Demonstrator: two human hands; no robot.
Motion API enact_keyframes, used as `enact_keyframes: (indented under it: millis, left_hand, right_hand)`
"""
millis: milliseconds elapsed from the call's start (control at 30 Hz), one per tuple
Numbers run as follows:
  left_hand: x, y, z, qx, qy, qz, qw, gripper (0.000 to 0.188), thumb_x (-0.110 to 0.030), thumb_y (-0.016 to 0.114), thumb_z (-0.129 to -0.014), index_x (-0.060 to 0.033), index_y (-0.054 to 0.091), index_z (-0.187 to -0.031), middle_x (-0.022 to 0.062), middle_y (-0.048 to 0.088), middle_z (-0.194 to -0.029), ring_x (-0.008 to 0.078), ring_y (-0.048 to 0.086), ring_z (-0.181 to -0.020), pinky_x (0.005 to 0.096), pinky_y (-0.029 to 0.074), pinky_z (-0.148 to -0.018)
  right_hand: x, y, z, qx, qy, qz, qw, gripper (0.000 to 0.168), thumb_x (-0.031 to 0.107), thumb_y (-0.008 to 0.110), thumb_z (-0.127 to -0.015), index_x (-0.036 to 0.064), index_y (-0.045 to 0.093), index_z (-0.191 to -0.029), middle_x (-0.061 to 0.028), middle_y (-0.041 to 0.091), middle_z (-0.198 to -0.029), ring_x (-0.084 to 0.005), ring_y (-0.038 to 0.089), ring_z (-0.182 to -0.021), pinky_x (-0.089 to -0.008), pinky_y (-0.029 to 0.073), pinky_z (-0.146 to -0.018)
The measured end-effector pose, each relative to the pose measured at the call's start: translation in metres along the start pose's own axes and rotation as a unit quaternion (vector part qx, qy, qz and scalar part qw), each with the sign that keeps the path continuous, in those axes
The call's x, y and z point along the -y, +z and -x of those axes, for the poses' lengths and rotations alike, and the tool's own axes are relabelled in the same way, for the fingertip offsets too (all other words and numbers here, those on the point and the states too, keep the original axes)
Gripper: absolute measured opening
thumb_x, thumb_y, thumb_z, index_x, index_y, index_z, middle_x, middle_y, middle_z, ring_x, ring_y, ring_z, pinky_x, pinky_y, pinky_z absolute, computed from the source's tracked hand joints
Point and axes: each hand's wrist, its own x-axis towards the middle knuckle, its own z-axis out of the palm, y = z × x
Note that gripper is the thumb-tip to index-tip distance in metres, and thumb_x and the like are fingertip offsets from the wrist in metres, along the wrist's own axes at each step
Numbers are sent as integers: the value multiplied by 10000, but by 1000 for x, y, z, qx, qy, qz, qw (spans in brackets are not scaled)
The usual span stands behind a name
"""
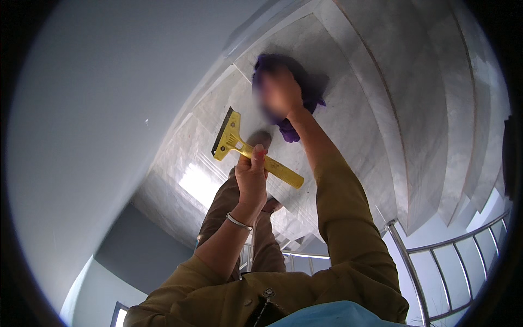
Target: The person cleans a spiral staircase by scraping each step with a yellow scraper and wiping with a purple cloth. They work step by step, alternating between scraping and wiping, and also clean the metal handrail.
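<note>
A yellow plastic scraper [282, 173] with a wide dark-edged blade is gripped in my left hand [251, 175], my thumb lying along its handle. The blade end points up and left, away from my body, and looks raised above the floor. My right hand [282, 94] presses on a bunched purple cloth [312, 86] that lies on the grey marble-look stair tile [335, 118]. Blur covers the fingers of this hand, so their exact hold on the cloth is hidden.
A pale wall [90, 102] rises along the left, with a tile skirting [186, 104] at its foot. Curved stair steps [421, 102] run along the right. A metal handrail with balusters [449, 243] stands at lower right. My shoe [261, 138] rests on the tile below the cloth.
</note>
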Motion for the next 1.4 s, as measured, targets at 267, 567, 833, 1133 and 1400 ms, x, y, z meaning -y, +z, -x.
enact_keyframes:
  millis: [267, 567, 833, 1133, 1400]
  left_hand:
    - [1, 4, 4, 10, 2, 1, 1000, 211, -283, 518, -864, -78, 549, -827, -36, 470, -624, 21, 332, -444, 156, 255, -392]
    - [5, 1, 5, -11, 11, -38, 999, 206, -272, 502, -873, -74, 518, -818, -32, 476, -647, 23, 333, -451, 150, 257, -393]
    - [3, -5, 7, 31, -7, -90, 995, 195, -271, 557, -842, -89, 527, -780, -71, 440, -600, -4, 306, -467, 154, 230, -411]
    - [10, -24, 3, 74, -13, -137, 988, 203, -272, 549, -848, -93, 535, -754, -77, 434, -582, -9, 288, -451, 149, 209, -400]
    - [4, -23, 4, 71, -5, -157, 985, 239, -291, 514, -863, -69, 521, -776, -51, 431, -598, 18, 304, -430, 161, 234, -377]
  right_hand:
    - [-91, -58, -53, -238, 158, -64, 956, 412, 285, 585, -731, 22, 535, -1045, -190, 523, -994, -370, 496, -898, -461, 412, -778]
    - [21, -24, 5, 21, 37, 59, 997, 395, 322, 624, -672, 232, 533, -1046, -96, 475, -1075, -264, 438, -1030, -431, 374, -751]
    - [-43, -71, 173, -64, 329, 195, 922, 474, 369, 627, -645, 189, 530, -1073, -142, 472, -1114, -333, 440, -1041, -466, 375, -800]
    - [-62, -133, 388, -141, 787, 233, 553, 973, 700, 479, -666, 93, 139, -1347, -311, 272, -1266, -432, 399, -1084, -509, 366, -854]
    - [54, -35, 243, -122, 417, 175, 883, 886, 563, 668, -561, 149, 356, -1279, -273, 295, -1255, -422, 311, -1137, -531, 277, -881]
